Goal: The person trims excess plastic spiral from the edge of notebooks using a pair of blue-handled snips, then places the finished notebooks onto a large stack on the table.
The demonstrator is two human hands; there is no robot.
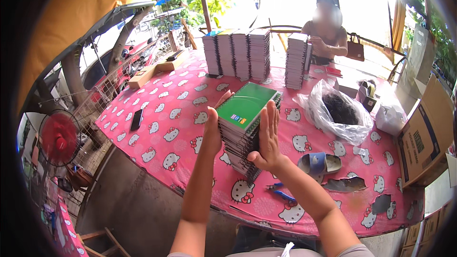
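A tall stack of spiral notebooks (pixel 250 105) with a green cover on top stands on the table in front of me. My left hand (pixel 214 131) lies along the stack's left side, its fingers stretched out. Against the right side rests my right hand (pixel 268 138), palm flat, fingers straight and thumb apart. The stack stays between both palms, and neither hand's fingers curl round it. Black coil bindings show along the near corner. Close to my right forearm are blue-handled pliers (pixel 282 192) and a blue slipper (pixel 320 163).
More notebook stacks (pixel 240 54) line the far edge, with another stack (pixel 296 61) beside a seated person (pixel 326 33). A plastic bag (pixel 333 112) with something dark lies right, near a cardboard box (pixel 423 135). Leftward are a phone (pixel 136 120) and a red fan (pixel 59 138). The pink tablecloth (pixel 157 154) has torn patches.
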